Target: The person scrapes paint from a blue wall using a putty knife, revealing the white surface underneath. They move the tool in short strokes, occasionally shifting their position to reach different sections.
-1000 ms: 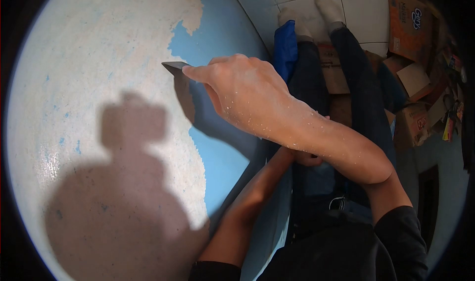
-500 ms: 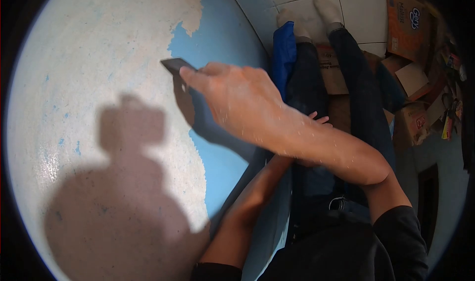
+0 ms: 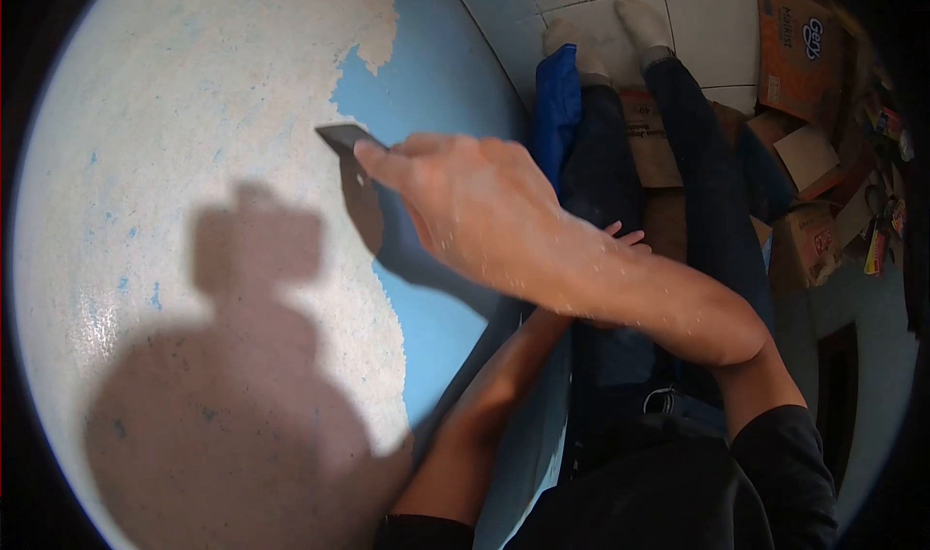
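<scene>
My right hand (image 3: 475,191) is closed around a scraper (image 3: 339,138) with a dark flat blade. The blade's tip meets the wall at the ragged border between blue paint (image 3: 441,75) and a pale, bared surface (image 3: 242,94). The scraper's handle is hidden inside my fist. My left hand (image 3: 628,237) lies near my thigh, mostly hidden under my right forearm. Only a few of its fingertips show, stretched out and apart, with nothing visible in them. Pale flecks dot my right hand and forearm.
Cardboard boxes, one an orange-brown printed box (image 3: 804,51), stand on the right beside scissors (image 3: 877,201) and small packets. Another carton (image 3: 647,138) is between my legs. A blue cloth or bag (image 3: 556,104) is by my leg, on the wall side. White tiles (image 3: 712,27) cover the floor.
My right hand and the scraper have shifted slightly down in the view, along the paint border. My left hand stays where it was.
</scene>
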`<control>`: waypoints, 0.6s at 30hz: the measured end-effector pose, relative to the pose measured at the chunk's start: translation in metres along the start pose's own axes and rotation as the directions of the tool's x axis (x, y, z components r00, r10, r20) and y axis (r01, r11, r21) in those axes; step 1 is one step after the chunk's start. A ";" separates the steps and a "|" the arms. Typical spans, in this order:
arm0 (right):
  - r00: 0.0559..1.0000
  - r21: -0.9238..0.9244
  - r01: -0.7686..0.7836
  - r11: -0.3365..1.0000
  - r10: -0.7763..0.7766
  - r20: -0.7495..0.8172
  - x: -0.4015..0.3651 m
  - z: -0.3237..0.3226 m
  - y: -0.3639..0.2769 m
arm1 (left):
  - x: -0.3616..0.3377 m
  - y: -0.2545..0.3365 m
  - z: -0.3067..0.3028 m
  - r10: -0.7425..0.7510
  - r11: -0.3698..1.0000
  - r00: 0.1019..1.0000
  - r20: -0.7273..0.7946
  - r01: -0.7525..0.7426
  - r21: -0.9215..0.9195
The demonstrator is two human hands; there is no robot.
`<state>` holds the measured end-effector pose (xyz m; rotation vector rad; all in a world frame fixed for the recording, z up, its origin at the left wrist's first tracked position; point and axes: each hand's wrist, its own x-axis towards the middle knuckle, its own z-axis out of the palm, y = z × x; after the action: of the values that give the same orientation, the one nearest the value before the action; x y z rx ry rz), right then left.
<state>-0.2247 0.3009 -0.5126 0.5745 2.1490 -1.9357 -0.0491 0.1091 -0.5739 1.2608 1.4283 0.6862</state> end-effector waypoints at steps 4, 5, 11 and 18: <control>0.997 0.016 -0.042 0.999 0.041 0.072 0.010 -0.004 0.004 | -0.004 -0.003 0.015 -0.066 0.986 0.998 0.008 0.066 -0.154; 0.997 0.018 -0.037 0.999 0.036 0.073 0.001 -0.005 -0.004 | -0.006 -0.003 0.012 -0.030 0.999 0.999 0.044 0.032 -0.040; 0.995 -0.028 -0.060 0.998 0.062 0.078 0.012 0.000 0.005 | -0.011 -0.010 0.022 -0.002 0.997 1.000 -0.003 0.002 -0.071; 0.991 -0.069 -0.077 0.995 0.083 0.100 0.011 -0.003 -0.002 | -0.010 -0.011 0.019 -0.015 0.994 1.000 0.009 0.016 -0.108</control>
<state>-0.2350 0.3053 -0.5147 0.5288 2.0847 -1.8055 -0.0359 0.0927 -0.5860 1.1666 1.3743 0.7369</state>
